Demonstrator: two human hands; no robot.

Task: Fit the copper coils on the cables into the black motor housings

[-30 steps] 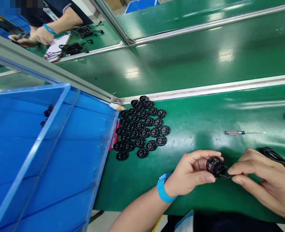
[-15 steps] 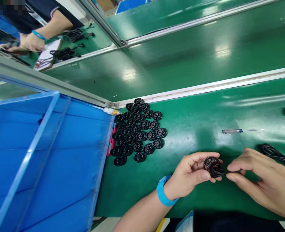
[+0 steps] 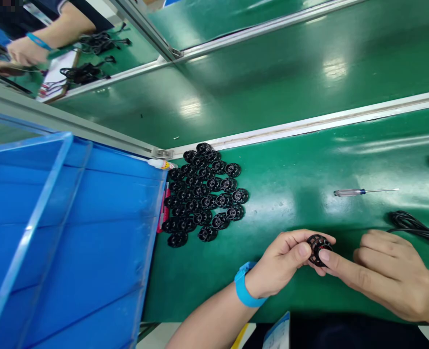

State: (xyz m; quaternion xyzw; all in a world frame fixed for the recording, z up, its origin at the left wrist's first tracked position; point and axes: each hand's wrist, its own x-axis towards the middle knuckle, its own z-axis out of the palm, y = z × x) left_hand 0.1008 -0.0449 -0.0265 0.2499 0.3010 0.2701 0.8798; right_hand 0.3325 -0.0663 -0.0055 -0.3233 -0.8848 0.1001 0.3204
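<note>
Left hand (image 3: 280, 259) clamped on round black openwork plastic part (image 3: 318, 242); right hand (image 3: 392, 276) touches it, grip indeterminable; white bottle (image 3: 156, 164) bears yellow label (image 3: 167, 165), text illegible

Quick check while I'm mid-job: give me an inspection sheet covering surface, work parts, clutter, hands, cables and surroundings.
Surface: glossy green bench top, showing light reflections.
Work parts: one black cage-like part in hand; a cluster of black parts beside the blue bin.
Clutter: screwdriver beyond the hands; white bottle near the bin.
Left hand: holds the cage-like part between thumb and fingers.
Right hand: one digit extended onto that part, others curled.
Cables: black cable coil beyond the right hand; any link to the part is hidden.
Surroundings: co-worker's hand past the metal frame.
</note>
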